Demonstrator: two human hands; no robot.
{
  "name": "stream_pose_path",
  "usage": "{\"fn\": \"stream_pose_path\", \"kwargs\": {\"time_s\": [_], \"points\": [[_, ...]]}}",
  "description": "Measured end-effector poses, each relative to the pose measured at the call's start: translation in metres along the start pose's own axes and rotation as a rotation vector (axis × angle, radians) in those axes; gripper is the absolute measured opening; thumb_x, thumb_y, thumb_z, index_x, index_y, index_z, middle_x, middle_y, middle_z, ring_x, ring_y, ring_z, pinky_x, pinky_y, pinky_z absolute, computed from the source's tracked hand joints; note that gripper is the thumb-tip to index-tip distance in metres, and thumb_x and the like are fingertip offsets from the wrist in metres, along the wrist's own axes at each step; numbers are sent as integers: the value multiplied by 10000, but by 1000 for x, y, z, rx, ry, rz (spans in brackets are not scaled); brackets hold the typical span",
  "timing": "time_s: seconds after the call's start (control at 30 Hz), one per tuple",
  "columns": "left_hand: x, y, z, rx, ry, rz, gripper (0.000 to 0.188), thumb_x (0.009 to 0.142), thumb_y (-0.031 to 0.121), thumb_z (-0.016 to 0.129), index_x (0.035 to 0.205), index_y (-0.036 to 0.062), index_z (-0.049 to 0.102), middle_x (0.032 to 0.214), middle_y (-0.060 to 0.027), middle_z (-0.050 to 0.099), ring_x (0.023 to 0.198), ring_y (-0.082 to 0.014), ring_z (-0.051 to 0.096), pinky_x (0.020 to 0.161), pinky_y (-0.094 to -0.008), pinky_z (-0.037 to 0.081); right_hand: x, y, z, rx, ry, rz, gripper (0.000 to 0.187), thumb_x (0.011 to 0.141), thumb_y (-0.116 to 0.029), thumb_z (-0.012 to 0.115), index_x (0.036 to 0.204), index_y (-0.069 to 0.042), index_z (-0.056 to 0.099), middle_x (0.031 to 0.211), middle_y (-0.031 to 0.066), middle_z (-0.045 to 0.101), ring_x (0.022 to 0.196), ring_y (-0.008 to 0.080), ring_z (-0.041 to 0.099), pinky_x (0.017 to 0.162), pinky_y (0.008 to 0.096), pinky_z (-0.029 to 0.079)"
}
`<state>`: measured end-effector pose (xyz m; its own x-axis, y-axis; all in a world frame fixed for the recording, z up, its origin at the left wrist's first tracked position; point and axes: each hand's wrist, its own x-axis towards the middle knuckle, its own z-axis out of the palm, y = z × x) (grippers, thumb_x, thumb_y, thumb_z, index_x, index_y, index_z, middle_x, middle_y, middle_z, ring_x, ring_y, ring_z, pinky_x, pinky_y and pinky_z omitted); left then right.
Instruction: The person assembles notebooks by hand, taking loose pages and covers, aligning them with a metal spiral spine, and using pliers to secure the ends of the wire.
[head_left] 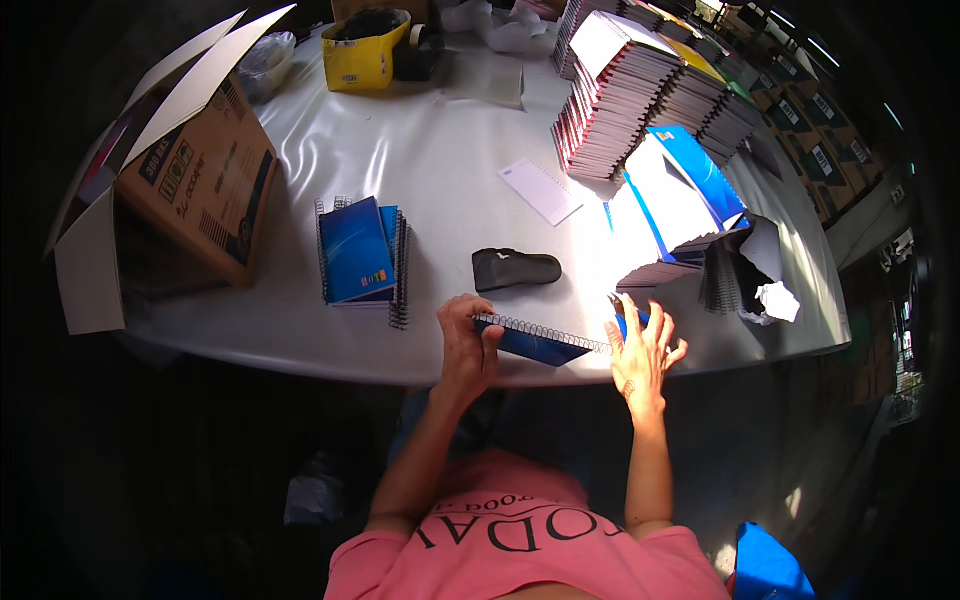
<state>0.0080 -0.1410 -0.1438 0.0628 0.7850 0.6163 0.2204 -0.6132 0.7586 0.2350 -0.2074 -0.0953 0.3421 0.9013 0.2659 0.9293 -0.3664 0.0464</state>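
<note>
A blue-covered spiral notebook (pixel 540 346) is held at the table's front edge, its wire coil facing up. My left hand (pixel 467 345) is closed on its left end, the thumb near the coil. At the coil's right end is my right hand (pixel 643 345), fingers bent. Something blue with a small metallic tip shows between those fingers; its kind is mostly hidden. Just beyond the notebook lies a black, rounded object (pixel 515 270). To the left, several blue spiral notebooks (pixel 360 252) are stacked, with coils on both sides.
An open cardboard box (pixel 200 185) stands at the left. Tall notebook stacks (pixel 615 100) and blue-and-white covers (pixel 690 190) fill the right side. A lined sheet (pixel 540 191) lies mid-table. Crumpled paper (pixel 776 302) sits near the right edge; a yellow container (pixel 358 62) is at the back.
</note>
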Motion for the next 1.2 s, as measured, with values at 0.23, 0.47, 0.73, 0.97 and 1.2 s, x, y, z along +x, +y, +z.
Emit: {"fn": "stream_pose_path", "kwargs": {"time_s": [0.23, 0.47, 0.73, 0.97, 1.2], "points": [[9, 5, -1, -211, -297, -165, 743, 583, 357, 878, 1030, 63, 362, 942, -84, 442, 883, -214, 441, 823, -331, 372, 84, -42, -16, 789, -130, -676, 371, 799, -158, 631, 1165, -128, 581, 1173, 101, 527, 1064, 275, 521, 880, 409, 427], [14, 1, 7, -375, -284, -331, 794, 486, 229, 942, 953, 100, 313, 891, -21, 374, 821, -131, 406, 746, -267, 384, 105, -79, -9, 864, -413, -439, 386, 738, -35, 635, 1119, -79, 592, 1008, 97, 646, 889, 302, 625, 782, 363, 509], [12, -5, 12, -444, -220, -309, 798, 481, 251, 939, 936, 78, 306, 876, -46, 369, 781, -151, 416, 713, -278, 411, 55, -67, -9, 1153, -498, -410, 159, 775, -101, 668, 907, -18, 697, 849, 96, 682, 764, 174, 657, 650, 281, 517], [13, 4, 1, -538, -367, -440, 778, 535, 48, 893, 1005, 111, 276, 970, -25, 376, 887, -127, 434, 821, -270, 401, 65, -73, -21, 1139, -268, -634, 189, 706, -89, 703, 889, -42, 706, 791, 120, 670, 708, 221, 652, 655, 288, 504], [18, -3, 3, -395, -353, -296, 810, 533, 171, 915, 1038, 69, 291, 954, -36, 348, 892, -147, 405, 807, -272, 386, 65, -70, -15, 1194, -258, -647, 205, 662, -7, 674, 861, -47, 704, 770, 84, 651, 701, 192, 630, 639, 287, 496]]}}
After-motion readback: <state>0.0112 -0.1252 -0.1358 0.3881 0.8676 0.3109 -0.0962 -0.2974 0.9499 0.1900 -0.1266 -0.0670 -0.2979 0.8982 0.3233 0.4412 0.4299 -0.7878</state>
